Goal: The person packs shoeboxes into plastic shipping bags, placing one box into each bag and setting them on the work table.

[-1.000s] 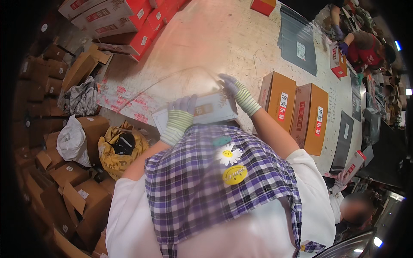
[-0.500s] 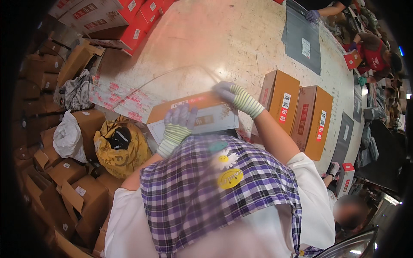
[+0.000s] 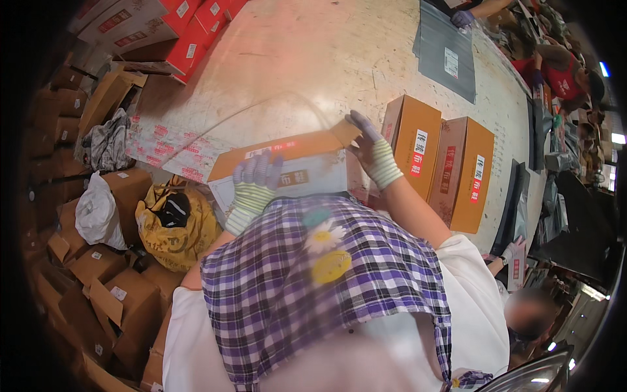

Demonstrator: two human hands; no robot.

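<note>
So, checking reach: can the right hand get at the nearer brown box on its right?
Probably yes: nothing visible separates the right hand from the nearer brown box, though that hand is at the white-sided box.

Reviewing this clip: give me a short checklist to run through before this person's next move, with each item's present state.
1. Left hand on the box: ok, laid against its near side with fingers extended.
2. Right hand at the box's right end: ok, beside the tan flap.
3. Firm pinch on that flap: cannot tell.
4. Box contents: cannot tell, the inside is not visible.
5. Right forearm clear of the neighbouring tan box: cannot tell, they overlap in this view.
6. Co-worker's gloved hand away from the box: ok, across the table by the grey bag.
</note>
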